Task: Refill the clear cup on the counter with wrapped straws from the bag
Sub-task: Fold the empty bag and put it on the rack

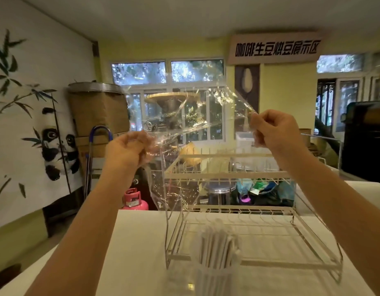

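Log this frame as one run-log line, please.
left hand: pinching clear bag | right hand: pinching bag corner | bag: raised, looks empty | wrapped straws: upright in clear cup on counter

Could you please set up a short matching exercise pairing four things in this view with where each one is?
Things:
1. clear bag
2. wrapped straws
3. wire rack
4. pink gas cylinder

Places:
A. on the floor beyond the counter
B. standing upright in the clear cup
C. held up between both hands
D. on the counter behind the cup

Pairs: 1-C, 2-B, 3-D, 4-A
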